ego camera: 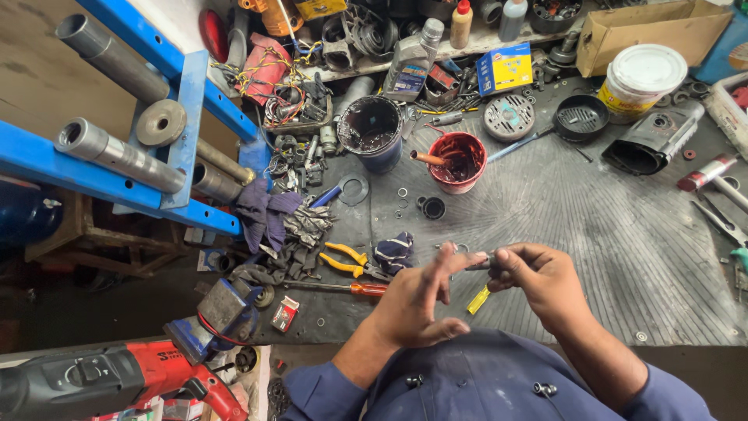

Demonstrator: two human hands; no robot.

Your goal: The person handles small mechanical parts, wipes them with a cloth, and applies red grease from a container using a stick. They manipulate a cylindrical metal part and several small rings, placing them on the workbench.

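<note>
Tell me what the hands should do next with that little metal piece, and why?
Probably bring the left hand in to steady the small metal part. The right hand pinches it alone, above the rubber mat, while the left hand's fingers are spread open beside it, holding nothing.

bare ribbed mat (592,226) ahead, pliers (347,260), rags (273,222) crowding left

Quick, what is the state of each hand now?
Left hand: open, fingers spread, fingertips touching the small grey metal part.
Right hand: closed on the small grey metal part.
</note>
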